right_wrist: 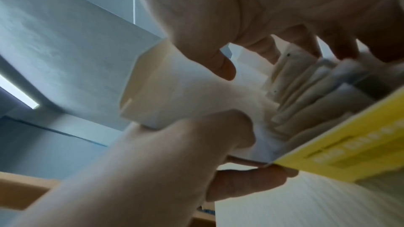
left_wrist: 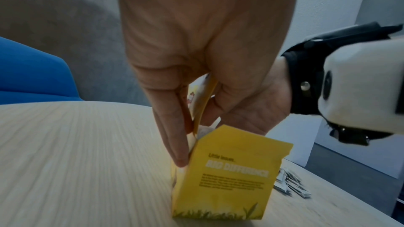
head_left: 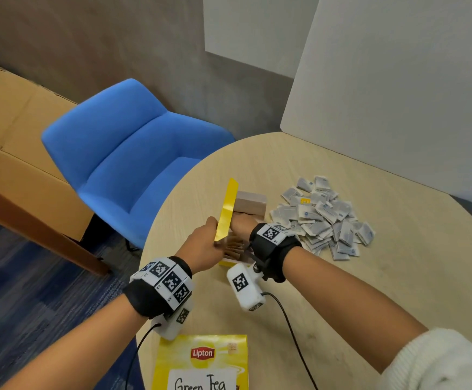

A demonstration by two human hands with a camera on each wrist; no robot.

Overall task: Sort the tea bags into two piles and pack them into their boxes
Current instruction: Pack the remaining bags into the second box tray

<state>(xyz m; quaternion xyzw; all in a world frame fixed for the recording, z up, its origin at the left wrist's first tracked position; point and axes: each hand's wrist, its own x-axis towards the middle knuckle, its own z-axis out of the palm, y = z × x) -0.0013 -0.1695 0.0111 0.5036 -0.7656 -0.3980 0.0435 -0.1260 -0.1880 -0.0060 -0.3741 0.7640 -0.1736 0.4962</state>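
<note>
- The yellow tea box (head_left: 230, 249) stands open on the round worktop (head_left: 341, 277), close in front of the person, so both hands can work at its mouth.
- The left hand (head_left: 205, 247) steadies the box. In the left wrist view its straight fingers (left_wrist: 174, 137) press flat along the box's side with the thumb across the raised yellow lid (head_left: 227, 211), probably to keep the flap up and out of the way.
- The right hand (head_left: 243, 220) reaches down into the opening. In the right wrist view its curled fingers (right_wrist: 304, 40) rest on the tops of the tea bags in the box (right_wrist: 306, 96), which stand on edge in a tight row. I judge it is tamping them level; whether it pinches one I cannot tell.
- The loose pile of grey tea bags (head_left: 324, 218) lies on the worktop just right of the box, near the right hand and not yet packed.
- A second Lipton box (head_left: 204, 361), bearing a hand-lettered "Green Tea" label, lies flat at the near edge, well apart from the pile.
- The boxes are thin glossy card, creased at the flaps, and likely to buckle under hard pressing. The grey sachets look like flat, crisp paper envelopes. The bags in the box look softer and cream-coloured.
- The worktop is pale wood-grain laminate, smooth and matt.
</note>
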